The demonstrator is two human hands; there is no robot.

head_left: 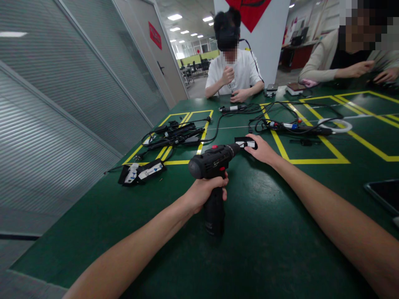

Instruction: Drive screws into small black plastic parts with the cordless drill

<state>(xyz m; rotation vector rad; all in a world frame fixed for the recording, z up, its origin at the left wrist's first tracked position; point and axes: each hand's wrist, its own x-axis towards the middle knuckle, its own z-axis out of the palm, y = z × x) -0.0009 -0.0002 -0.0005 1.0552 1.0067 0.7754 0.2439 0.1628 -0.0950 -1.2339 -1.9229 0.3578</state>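
My left hand (207, 191) is wrapped round the grip of a black cordless drill (215, 160) with red buttons. The drill stands upright above the green table, its chuck pointing away and to the right. Beyond the chuck, my right hand (261, 149) grips a small black case with a white label (245, 143) by its right end. The drill's tip reaches the near side of this piece; whether they touch, I cannot tell.
Bundled black cables and adapters (177, 135) lie left, near black-and-white pieces (143, 172). More cables with a white ring (339, 124) lie right. Yellow tape (318, 161) marks the green table (268, 236). A phone-like device (383, 193) rests at right. Two people sit opposite.
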